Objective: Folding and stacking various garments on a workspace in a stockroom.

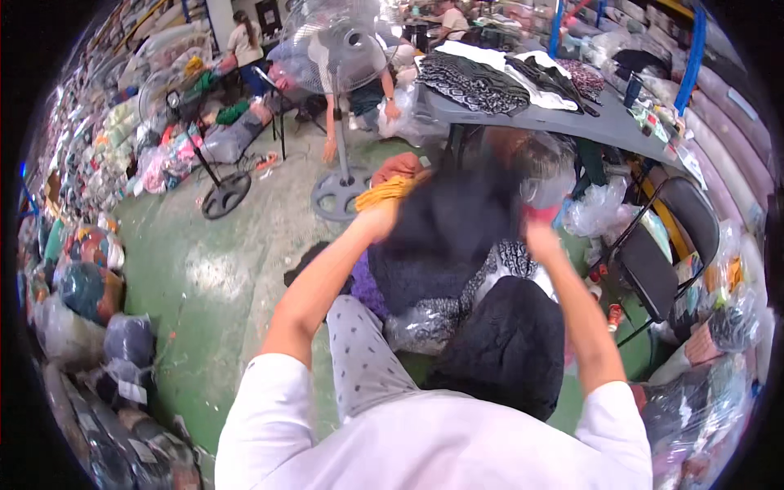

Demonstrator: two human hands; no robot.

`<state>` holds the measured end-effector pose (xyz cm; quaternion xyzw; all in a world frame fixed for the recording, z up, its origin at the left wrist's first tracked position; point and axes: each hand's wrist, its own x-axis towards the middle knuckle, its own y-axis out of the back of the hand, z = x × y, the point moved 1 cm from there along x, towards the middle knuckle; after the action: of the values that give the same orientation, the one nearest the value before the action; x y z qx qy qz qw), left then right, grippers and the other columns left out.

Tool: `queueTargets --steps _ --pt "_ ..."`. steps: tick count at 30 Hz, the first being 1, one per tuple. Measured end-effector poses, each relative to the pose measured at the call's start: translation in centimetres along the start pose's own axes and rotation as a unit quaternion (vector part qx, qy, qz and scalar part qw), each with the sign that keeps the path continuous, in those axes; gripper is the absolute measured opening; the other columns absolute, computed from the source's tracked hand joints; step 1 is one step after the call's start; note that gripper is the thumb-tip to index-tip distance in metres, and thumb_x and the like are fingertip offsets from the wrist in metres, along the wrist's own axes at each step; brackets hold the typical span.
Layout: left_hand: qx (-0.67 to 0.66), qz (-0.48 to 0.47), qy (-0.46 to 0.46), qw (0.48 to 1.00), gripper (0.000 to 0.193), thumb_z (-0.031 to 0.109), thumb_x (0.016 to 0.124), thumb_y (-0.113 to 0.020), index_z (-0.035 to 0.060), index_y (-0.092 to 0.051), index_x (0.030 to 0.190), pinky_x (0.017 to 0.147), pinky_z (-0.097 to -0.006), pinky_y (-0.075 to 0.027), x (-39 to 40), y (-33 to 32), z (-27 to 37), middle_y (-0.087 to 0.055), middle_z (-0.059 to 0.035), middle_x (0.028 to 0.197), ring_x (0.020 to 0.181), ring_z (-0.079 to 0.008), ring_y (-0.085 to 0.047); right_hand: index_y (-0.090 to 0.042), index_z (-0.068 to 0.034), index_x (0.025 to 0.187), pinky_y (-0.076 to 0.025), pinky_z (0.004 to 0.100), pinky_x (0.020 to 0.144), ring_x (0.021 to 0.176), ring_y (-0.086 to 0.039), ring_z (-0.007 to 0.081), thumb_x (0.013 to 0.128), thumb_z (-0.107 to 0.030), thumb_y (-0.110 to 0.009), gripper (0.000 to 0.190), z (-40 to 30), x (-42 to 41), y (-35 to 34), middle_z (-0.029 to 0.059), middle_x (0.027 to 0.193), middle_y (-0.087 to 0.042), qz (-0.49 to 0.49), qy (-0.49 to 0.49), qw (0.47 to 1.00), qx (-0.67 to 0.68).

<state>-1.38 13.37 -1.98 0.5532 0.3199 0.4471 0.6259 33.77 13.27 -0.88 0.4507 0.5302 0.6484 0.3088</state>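
A black cloth [456, 208], blurred by motion, is stretched out between my two hands. My left hand [380, 222] grips its left side, and my right hand [541, 240] has hold of the right side; the fingers are blurred or hidden. Under it lies a pile of dark fabric [398, 275], with purple fabric [366, 285] along the left. Black-and-white patterned fabric [517, 257] and clear plastic [422, 324] show lower in that pile. Over my right leg is another black cloth [508, 349]. Mustard-yellow fabric [386, 193] and rust-coloured fabric [398, 166] lie just beyond my left hand.
Ahead stands a grey table [465, 116] bearing patterned garments [471, 82]. Two pedestal fans, one tall [343, 147] and one smaller [225, 193], stand front left. A black folding chair [649, 275] is at right. Bagged textiles [92, 288] line the left. Another person [392, 92] bends behind the tall fan.
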Motion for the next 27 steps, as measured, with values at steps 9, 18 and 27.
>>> queueTargets --steps 9,18,27 --pt "-0.021 -0.002 0.050 0.999 0.019 0.003 0.060 -0.056 0.0007 -0.058 0.079 0.057 -0.0425 -0.047 3.6 1.6 -3.6 -0.058 -0.0181 0.068 0.065 -0.0322 -0.058 -0.062 -0.005 0.076 -0.045 0.0432 0.067 0.074 -0.058 0.0347 0.066 -0.008 -0.045 0.020 3.9 5.9 -5.1 0.0184 0.076 -0.060 0.106 -0.049 0.992 0.054" --pt "-0.013 0.658 -0.190 0.728 0.024 0.002 0.069 -0.046 0.0008 -0.060 0.088 0.059 -0.0279 -0.047 -0.3 10.9 2.9 -0.058 -0.0156 0.096 0.077 -0.0193 -0.059 -0.057 0.003 0.089 -0.043 0.0277 0.076 0.081 -0.057 0.0220 0.063 0.004 -0.041 0.030 1.0 1.6 10.4 0.0125 0.089 -0.059 0.452 0.086 0.846 0.267" --pt "-0.172 -0.007 0.048 0.984 0.017 0.003 0.069 -0.047 -0.0021 -0.060 0.078 0.062 -0.0339 -0.051 -4.0 -13.2 -2.5 -0.059 -0.0151 0.065 0.066 -0.0262 -0.061 -0.062 -0.002 0.085 -0.046 0.0369 0.074 0.083 -0.057 0.0324 0.064 -0.003 -0.049 0.025 3.1 -5.9 -13.8 0.0200 0.089 -0.060 -0.054 -0.096 0.961 0.254"
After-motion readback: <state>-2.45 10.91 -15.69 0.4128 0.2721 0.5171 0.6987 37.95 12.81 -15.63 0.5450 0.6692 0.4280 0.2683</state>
